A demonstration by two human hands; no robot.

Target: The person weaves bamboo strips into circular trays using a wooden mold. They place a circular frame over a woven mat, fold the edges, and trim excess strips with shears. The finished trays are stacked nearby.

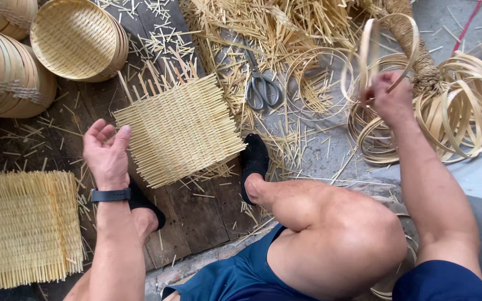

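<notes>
A stack of woven mats (23,228) is seen at the far left. The left hand (106,153) is held open and empty beside a woven square mat (178,129). Scissors (261,85) are laid on the floor. A thin bamboo ring (376,53) is gripped by the right hand (389,99).

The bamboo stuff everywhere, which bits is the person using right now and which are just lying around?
In use:
- thin bamboo hoop, pinched in the right hand
- woven mat, beside the open left hand
- pile of hoops

Lying about:
- scissors
- finished baskets
- stacked mats
- loose sticks
</notes>
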